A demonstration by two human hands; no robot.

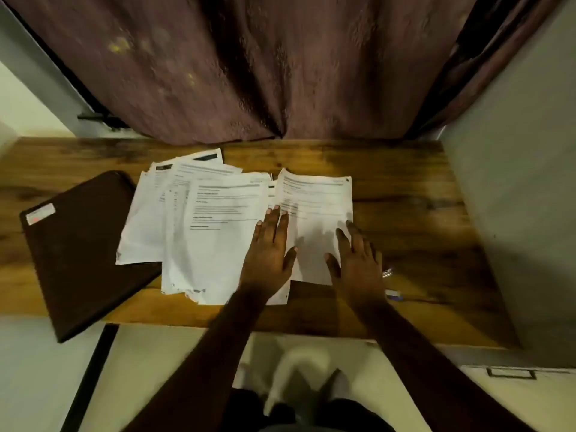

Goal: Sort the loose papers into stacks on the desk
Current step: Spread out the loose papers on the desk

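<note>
Nearest to us, our two bare forearms reach up from the bottom of the frame onto a wooden desk (405,188) with a dark, streaky grain. Our left hand (269,254) lies flat with straight, spread fingers, pressing on the overlap between a loose pile of papers (199,219) and a single printed sheet (314,213); it grips nothing. Our right hand (358,263) is likewise flat and open, its fingers resting on the right edge of that sheet, which sits at centre frame, just right of the pile. The papers are white, thin and creased, fanned unevenly at centre left, some with ragged lower corners. A dark, flat rectangular folder (78,244) with a small pale label lies at left, overhanging the desk's near edge. A heavy, textured maroon curtain (249,63) fills the upper frame.
</note>
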